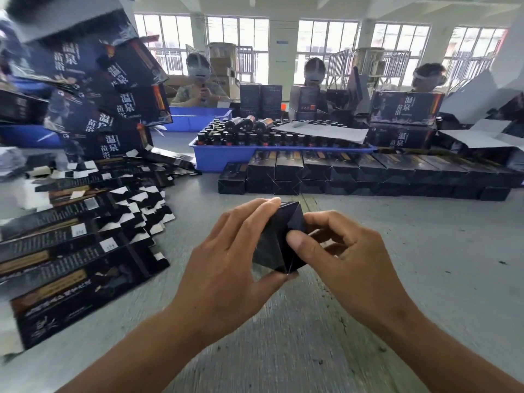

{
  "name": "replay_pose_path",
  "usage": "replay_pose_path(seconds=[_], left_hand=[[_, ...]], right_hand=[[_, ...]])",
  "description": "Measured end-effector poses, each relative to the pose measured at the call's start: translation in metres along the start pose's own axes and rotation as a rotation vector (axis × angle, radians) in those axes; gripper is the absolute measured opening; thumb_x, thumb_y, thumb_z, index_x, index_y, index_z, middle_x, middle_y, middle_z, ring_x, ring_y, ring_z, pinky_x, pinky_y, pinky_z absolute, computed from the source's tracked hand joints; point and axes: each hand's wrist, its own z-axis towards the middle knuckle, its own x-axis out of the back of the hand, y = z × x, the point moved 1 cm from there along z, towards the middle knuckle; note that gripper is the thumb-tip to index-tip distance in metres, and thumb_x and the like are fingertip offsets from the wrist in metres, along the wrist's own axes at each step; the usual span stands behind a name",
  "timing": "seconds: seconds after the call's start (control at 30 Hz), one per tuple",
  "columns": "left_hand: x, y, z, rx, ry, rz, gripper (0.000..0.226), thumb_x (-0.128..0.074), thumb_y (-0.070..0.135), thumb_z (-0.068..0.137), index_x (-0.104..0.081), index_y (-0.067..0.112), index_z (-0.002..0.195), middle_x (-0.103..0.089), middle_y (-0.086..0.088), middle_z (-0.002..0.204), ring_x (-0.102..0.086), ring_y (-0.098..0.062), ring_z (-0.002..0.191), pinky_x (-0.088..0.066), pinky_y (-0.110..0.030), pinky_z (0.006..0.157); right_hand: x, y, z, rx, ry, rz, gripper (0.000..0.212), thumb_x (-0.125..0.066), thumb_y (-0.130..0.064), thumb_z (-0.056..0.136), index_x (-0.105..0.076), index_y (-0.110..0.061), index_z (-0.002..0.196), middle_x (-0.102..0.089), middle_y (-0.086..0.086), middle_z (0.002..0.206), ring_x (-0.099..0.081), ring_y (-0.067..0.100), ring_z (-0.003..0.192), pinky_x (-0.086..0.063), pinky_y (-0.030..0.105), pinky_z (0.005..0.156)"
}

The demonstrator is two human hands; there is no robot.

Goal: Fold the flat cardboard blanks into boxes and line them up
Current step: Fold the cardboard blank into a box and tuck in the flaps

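A dark cardboard box [279, 236] is held above the grey table, its folded end flaps facing me. My left hand [226, 256] grips its left side, fingers over the top edge and thumb under the lower corner. My right hand [340, 251] grips its right side, thumb pressing on the end flap and fingers curled behind. A fanned pile of flat dark blanks [79, 222] lies at the left. Folded boxes [368, 174] stand lined up in stacked rows across the table beyond my hands.
A blue tray [226, 157] of dark bottles sits behind the box rows. Tall stacks of printed cartons [107, 95] lean at the upper left, more cartons at the right. Three people sit across the table. Bare grey table [425, 279] surrounds my hands.
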Motion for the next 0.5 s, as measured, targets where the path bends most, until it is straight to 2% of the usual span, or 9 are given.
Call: replay_pose_path(seconds=[0.1, 0.17, 0.23, 0.27, 0.33, 0.43, 0.5], left_hand=[[0.0, -0.001, 0.001, -0.025, 0.046, 0.032, 0.079, -0.056, 0.057, 0.082, -0.036, 0.016, 0.147, -0.041, 0.006, 0.143, -0.046, -0.014, 0.127, -0.035, -0.02, 0.1], [-0.002, -0.001, 0.001, -0.087, 0.062, 0.044, 0.076, -0.057, 0.054, 0.086, -0.037, 0.014, 0.147, -0.044, 0.004, 0.144, -0.046, -0.016, 0.131, -0.039, -0.022, 0.105], [-0.005, -0.001, 0.0, -0.173, 0.06, 0.034, 0.073, -0.059, 0.047, 0.09, -0.035, 0.013, 0.149, -0.046, 0.0, 0.148, -0.042, -0.017, 0.139, -0.037, -0.027, 0.113], [-0.006, -0.001, 0.0, -0.204, 0.052, 0.02, 0.074, -0.061, 0.044, 0.09, -0.033, 0.012, 0.151, -0.045, -0.002, 0.152, -0.038, -0.017, 0.143, -0.035, -0.03, 0.117], [-0.007, -0.002, -0.001, -0.22, 0.039, -0.003, 0.077, -0.066, 0.04, 0.089, -0.031, 0.013, 0.153, -0.038, -0.004, 0.158, -0.031, -0.019, 0.149, -0.031, -0.035, 0.12], [-0.006, -0.004, -0.002, -0.132, 0.1, -0.005, 0.075, -0.068, 0.037, 0.087, -0.036, 0.014, 0.15, -0.036, -0.006, 0.157, -0.034, -0.021, 0.146, -0.037, -0.04, 0.116], [-0.004, -0.006, -0.002, -0.006, 0.183, -0.04, 0.061, -0.063, 0.037, 0.089, -0.046, 0.013, 0.143, -0.044, -0.006, 0.149, -0.043, -0.019, 0.137, -0.042, -0.036, 0.108]], right_hand=[[-0.002, -0.001, -0.002, 0.026, -0.026, -0.01, 0.048, -0.066, -0.065, 0.078, -0.063, -0.039, 0.117, -0.065, -0.024, 0.104, -0.066, -0.003, 0.096, -0.054, 0.012, 0.073], [-0.005, -0.003, -0.004, 0.019, -0.064, -0.051, 0.073, -0.064, -0.075, 0.069, -0.046, -0.049, 0.135, -0.057, -0.034, 0.114, -0.061, -0.009, 0.103, -0.053, 0.01, 0.074], [-0.008, -0.004, -0.005, 0.012, -0.082, -0.089, 0.084, -0.063, -0.078, 0.068, -0.026, -0.063, 0.141, -0.053, -0.038, 0.119, -0.059, -0.009, 0.106, -0.054, 0.013, 0.077], [-0.009, -0.004, -0.006, 0.022, -0.071, -0.088, 0.081, -0.064, -0.074, 0.072, -0.023, -0.065, 0.141, -0.054, -0.037, 0.119, -0.059, -0.008, 0.106, -0.054, 0.015, 0.079], [-0.008, -0.001, -0.004, 0.03, -0.02, -0.021, 0.062, -0.067, -0.054, 0.084, -0.037, -0.062, 0.137, -0.06, -0.031, 0.114, -0.061, -0.007, 0.104, -0.057, 0.016, 0.076], [-0.002, 0.004, 0.002, -0.049, 0.084, 0.142, 0.035, -0.075, -0.026, 0.085, -0.059, -0.05, 0.106, -0.068, -0.022, 0.102, -0.068, 0.0, 0.09, -0.054, 0.012, 0.065], [0.002, 0.009, 0.007, -0.134, 0.135, 0.281, 0.027, -0.079, -0.024, 0.081, -0.062, -0.042, 0.091, -0.072, -0.011, 0.094, -0.071, 0.005, 0.081, -0.053, 0.012, 0.062]])
